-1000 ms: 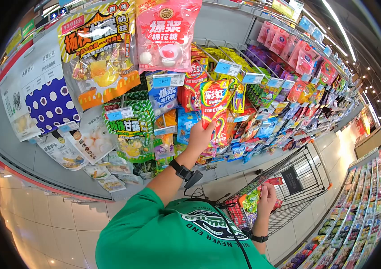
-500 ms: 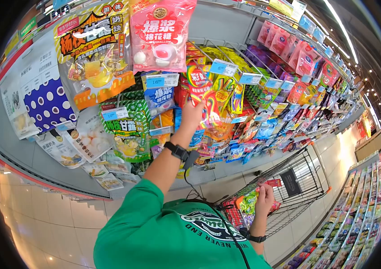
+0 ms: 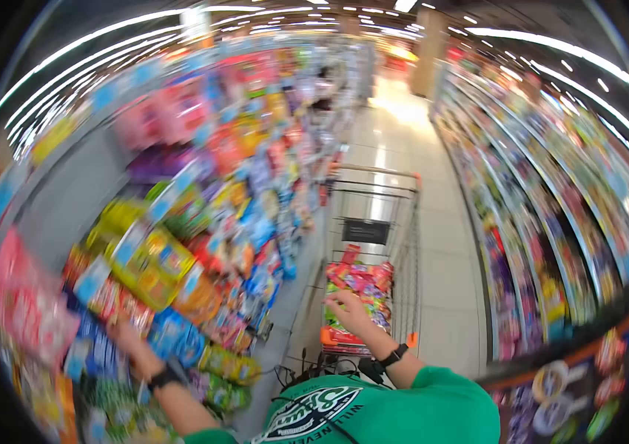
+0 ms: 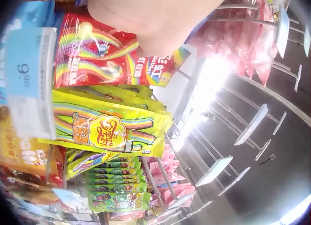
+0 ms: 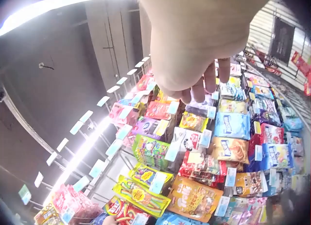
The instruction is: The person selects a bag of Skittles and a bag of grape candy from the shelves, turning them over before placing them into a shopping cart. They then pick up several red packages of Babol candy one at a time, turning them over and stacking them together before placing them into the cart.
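Note:
In the head view my left hand (image 3: 128, 334) is up at the candy rack, blurred, at the lower part of a red Skittles candy packet (image 3: 128, 302). The left wrist view has the hand's heel across the top, over the red Skittles packet (image 4: 97, 52) with rainbow strips; the fingertips are hidden there. A fingertip (image 5: 111, 220) shows against this packet in the right wrist view. My right hand (image 3: 351, 312) hovers over the cart's candy, its fingers (image 5: 198, 91) loosely bent around nothing. Yellow candy packets (image 4: 104, 125) hang beside the red one.
A wire shopping cart (image 3: 372, 172) with colourful candy packets (image 3: 362, 280) stands in front of me. The candy rack runs along the left, with price tags (image 4: 30, 84) sticking out. Another stocked shelf (image 3: 544, 222) lines the right of the tiled aisle (image 3: 451, 281).
My view has swung right, toward the aisle and the cart. The left hand, which gripped the Skittles packet before the rack, is now at the far left. My right hand stays over the cart.

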The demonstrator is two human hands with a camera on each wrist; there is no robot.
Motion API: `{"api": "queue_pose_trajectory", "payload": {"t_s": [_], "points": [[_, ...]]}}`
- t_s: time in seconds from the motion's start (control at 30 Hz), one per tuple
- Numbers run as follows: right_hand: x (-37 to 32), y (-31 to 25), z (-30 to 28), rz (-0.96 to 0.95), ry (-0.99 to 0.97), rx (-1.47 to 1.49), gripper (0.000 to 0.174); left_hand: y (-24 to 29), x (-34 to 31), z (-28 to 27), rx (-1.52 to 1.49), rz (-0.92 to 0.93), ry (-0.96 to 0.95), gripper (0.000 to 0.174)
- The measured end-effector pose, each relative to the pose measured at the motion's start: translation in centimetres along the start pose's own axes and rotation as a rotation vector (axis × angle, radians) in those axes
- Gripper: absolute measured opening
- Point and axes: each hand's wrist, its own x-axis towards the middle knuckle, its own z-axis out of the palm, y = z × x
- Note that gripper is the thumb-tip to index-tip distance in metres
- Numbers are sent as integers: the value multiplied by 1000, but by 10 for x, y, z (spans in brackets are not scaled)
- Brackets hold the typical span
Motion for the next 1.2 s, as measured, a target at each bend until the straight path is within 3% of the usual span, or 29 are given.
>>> {"api": "queue_pose_trajectory", "payload": {"t_s": [0.07, 0.1, 0.13, 0.23, 0.27, 0.33, 0.37, 0.4, 0.43, 0.47, 0.5, 0.53, 0.57, 0.73, 0.83, 0.9, 0.97, 1.03, 1.1, 1.2], "points": [[7, 2, -17, 99, -91, 24, 19, 25, -20, 8, -1, 333, 320, 34], [8, 12, -26, 124, -51, 20, 19, 41, -39, 35, 41, 387, 492, 39], [7, 26, -31, 184, -79, 16, 21, 82, -78, 81, 317, 460, 661, 43], [4, 49, -49, 328, -114, 62, 22, 78, -75, 75, 476, 302, 343, 36], [0, 70, -51, 351, -129, 45, 22, 55, -47, 58, 498, 297, 329, 36], [-15, 129, -50, 369, -196, -53, 23, -4, 6, 1, 538, 44, -88, 37], [-18, 147, -52, 360, -254, -121, 24, 8, -11, 22, 382, -51, -167, 39], [-20, 171, -59, 485, -387, -77, 27, 21, -27, 36, 657, -26, -89, 43], [-32, 234, -55, 173, -491, -220, 34, 21, -20, 30, 638, -137, -134, 45], [-32, 254, -56, 293, -486, -244, 25, 31, -16, 31, 682, -145, -103, 44], [-9, 198, -75, 515, -488, -95, 26, 38, -19, 38, 716, -153, -82, 42], [-17, 229, -71, 542, -444, -189, 28, 54, -27, 52, 718, -239, -68, 42], [-15, 252, -71, 661, -571, -291, 30, 61, -33, 51, 646, -189, -99, 41], [-46, 336, -33, 686, -835, -328, 36, 116, -122, 140, 788, 68, 170, 33], [-81, 379, 5, 780, -951, -331, 43, 112, -169, 150, 950, 157, 265, 30], [-100, 406, 32, 831, -1095, -319, 48, 97, -205, 145, 1067, 105, 219, 27], [-127, 430, 56, 906, -1053, -360, 54, 75, -247, 154, 1114, -69, 130, 23], [-140, 443, 74, 927, -1101, -402, 57, 42, -295, 122, 1128, -116, -33, 23], [-143, 448, 86, 965, -1132, -387, 53, 33, -343, 130, 1434, -310, -219, 24], [-153, 462, 93, 906, -1257, -338, 50, 25, -419, 118, 1469, -610, -125, 25]]}}
